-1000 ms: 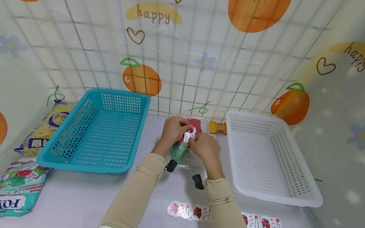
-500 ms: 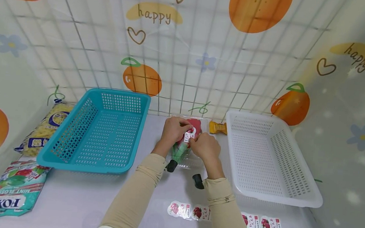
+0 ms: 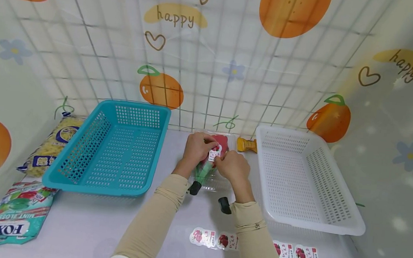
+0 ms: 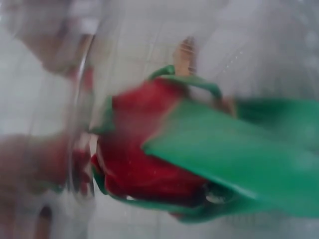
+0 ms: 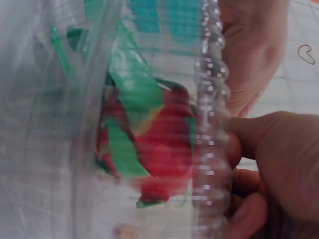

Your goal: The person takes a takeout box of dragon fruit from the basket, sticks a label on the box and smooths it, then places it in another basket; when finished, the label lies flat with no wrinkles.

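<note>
A clear plastic box (image 3: 232, 140) stands at the back middle with a dragon fruit (image 3: 221, 140) inside, red with long green leaf tips. Over its top lies a white sticker (image 3: 213, 155) with a red fruit print. My left hand (image 3: 196, 147) pinches the sticker's upper left edge between thumb and finger. At the lower right edge, my right hand (image 3: 233, 166) pinches it too. Through the clear wall, the right wrist view shows the dragon fruit (image 5: 164, 144) and my right hand's curled fingers (image 5: 249, 209) beside the ridged rim.
Left of the box stands a blue basket (image 3: 124, 159), and right of it a white basket (image 3: 294, 172). A yellow-wrapped snack (image 3: 246, 144) lies beside the box. Several stickers (image 3: 202, 237) lie in a row in front. A noodle bag (image 3: 50, 149) and a candy bag (image 3: 12, 215) lie far left.
</note>
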Demonstrator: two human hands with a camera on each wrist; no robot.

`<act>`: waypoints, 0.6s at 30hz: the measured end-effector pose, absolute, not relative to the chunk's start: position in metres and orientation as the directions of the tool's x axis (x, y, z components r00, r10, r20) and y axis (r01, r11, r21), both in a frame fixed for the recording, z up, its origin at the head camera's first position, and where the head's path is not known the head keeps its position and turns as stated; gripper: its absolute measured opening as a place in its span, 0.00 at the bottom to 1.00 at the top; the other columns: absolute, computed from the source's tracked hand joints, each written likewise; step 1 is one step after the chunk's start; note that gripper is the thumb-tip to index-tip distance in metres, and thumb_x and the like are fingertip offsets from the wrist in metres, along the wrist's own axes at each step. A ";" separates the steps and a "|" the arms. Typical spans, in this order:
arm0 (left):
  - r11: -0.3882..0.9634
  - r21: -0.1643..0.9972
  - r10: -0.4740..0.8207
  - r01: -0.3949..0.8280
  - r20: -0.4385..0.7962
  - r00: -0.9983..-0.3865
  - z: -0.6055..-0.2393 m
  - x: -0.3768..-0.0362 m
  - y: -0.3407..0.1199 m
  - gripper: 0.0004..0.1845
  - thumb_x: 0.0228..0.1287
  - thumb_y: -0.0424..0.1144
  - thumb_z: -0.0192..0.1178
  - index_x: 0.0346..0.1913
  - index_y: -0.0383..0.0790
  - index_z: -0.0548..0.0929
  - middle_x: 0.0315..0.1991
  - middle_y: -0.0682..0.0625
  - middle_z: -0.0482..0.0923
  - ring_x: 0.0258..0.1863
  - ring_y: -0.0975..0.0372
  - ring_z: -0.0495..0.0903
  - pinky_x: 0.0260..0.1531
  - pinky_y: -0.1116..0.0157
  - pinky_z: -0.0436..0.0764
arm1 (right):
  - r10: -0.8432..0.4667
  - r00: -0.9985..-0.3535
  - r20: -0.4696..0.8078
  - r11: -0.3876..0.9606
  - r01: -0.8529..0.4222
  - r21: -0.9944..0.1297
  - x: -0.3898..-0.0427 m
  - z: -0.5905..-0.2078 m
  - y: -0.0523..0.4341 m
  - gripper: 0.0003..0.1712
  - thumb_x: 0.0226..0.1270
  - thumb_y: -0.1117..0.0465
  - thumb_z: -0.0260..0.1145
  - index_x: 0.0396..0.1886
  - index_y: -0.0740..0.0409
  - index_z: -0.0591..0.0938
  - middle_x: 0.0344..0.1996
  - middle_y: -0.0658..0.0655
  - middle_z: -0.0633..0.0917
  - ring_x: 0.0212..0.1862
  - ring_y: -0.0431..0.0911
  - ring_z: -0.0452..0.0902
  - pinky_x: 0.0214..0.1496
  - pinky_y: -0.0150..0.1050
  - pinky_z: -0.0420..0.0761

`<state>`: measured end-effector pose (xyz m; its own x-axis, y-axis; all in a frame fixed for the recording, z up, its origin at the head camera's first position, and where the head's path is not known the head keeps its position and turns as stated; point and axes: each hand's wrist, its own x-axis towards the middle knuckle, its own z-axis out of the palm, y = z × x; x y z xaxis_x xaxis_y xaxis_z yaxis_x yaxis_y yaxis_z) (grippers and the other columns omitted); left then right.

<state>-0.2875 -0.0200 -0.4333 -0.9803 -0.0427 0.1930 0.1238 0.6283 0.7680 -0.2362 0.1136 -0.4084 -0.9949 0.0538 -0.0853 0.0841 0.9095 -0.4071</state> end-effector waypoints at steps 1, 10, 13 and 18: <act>0.630 0.767 -0.045 0.122 0.193 -0.980 -0.433 -0.287 -0.020 0.08 0.63 0.44 0.73 0.39 0.43 0.94 0.40 0.49 0.91 0.46 0.55 0.84 0.49 0.58 0.85 | 0.052 -0.995 -0.085 0.909 0.083 -0.409 -0.236 -0.408 0.114 0.24 0.68 0.47 0.61 0.12 0.50 0.78 0.19 0.54 0.79 0.26 0.51 0.77 0.21 0.40 0.66; 0.626 0.773 -0.080 0.103 0.195 -0.978 -0.432 -0.286 -0.020 0.07 0.62 0.42 0.74 0.35 0.42 0.91 0.32 0.48 0.87 0.36 0.56 0.81 0.39 0.60 0.82 | 0.044 -0.994 -0.102 0.898 0.084 -0.432 -0.236 -0.409 0.115 0.27 0.68 0.48 0.61 0.09 0.51 0.74 0.12 0.50 0.71 0.21 0.47 0.71 0.19 0.36 0.60; 0.628 0.772 -0.088 0.096 0.193 -0.977 -0.433 -0.286 -0.020 0.07 0.62 0.42 0.74 0.34 0.42 0.90 0.31 0.48 0.87 0.36 0.57 0.81 0.39 0.61 0.82 | 0.038 -0.994 -0.101 0.897 0.079 -0.436 -0.236 -0.409 0.115 0.27 0.68 0.48 0.61 0.09 0.51 0.73 0.11 0.49 0.70 0.20 0.47 0.70 0.18 0.36 0.59; 0.642 0.761 -0.079 0.091 0.184 -0.980 -0.433 -0.287 -0.018 0.07 0.63 0.43 0.73 0.35 0.43 0.90 0.31 0.49 0.87 0.36 0.58 0.80 0.38 0.62 0.81 | 0.038 -0.995 -0.092 0.892 0.075 -0.445 -0.235 -0.409 0.116 0.26 0.67 0.50 0.60 0.08 0.51 0.72 0.11 0.49 0.70 0.21 0.48 0.71 0.19 0.36 0.59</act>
<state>-0.2865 -0.0184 -0.4329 -0.9797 -0.0791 0.1842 0.0912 0.6422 0.7611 -0.2351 0.1160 -0.4088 -0.9951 0.0383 -0.0916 0.0753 0.8923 -0.4450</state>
